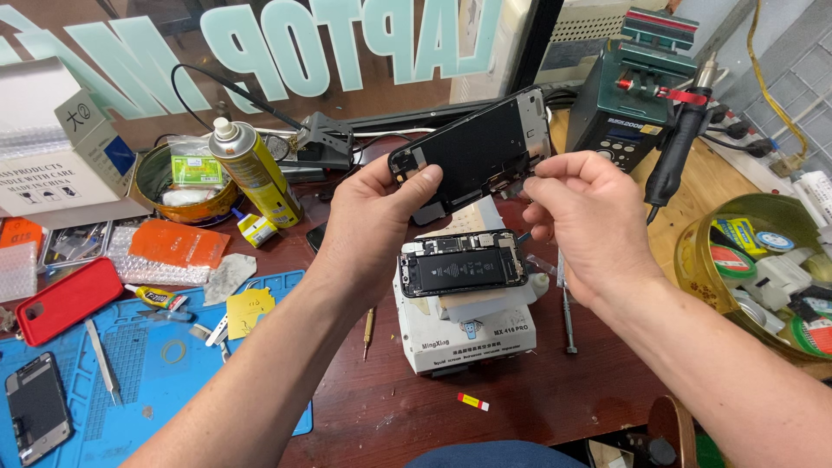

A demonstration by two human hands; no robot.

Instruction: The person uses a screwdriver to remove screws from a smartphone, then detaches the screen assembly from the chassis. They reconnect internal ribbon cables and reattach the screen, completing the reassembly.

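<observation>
Over a cluttered repair desk, I watch my left hand grip the lower end of a detached phone screen panel, thumb pressed on its dark back, holding it tilted in the air above the opened phone. My right hand is pinched closed at the panel's right edge, fingertips meeting where small parts hang from the frame; what they pinch is too small to tell. The opened phone, its black battery and circuit boards exposed, lies flat on a white heating station directly beneath the lifted panel, apart from it. A screwdriver lies on the desk just right of the station, and a thin wooden-handled tool lies to its left. Farther left, a blue work mat carries tweezers, a second phone body and a small glue tube, with a red phone case at its upper edge. A yellow spray can stands behind, beside a round tin of small packets. At right, a hot-air station with its black handpiece stands near a bowl of tape rolls.
</observation>
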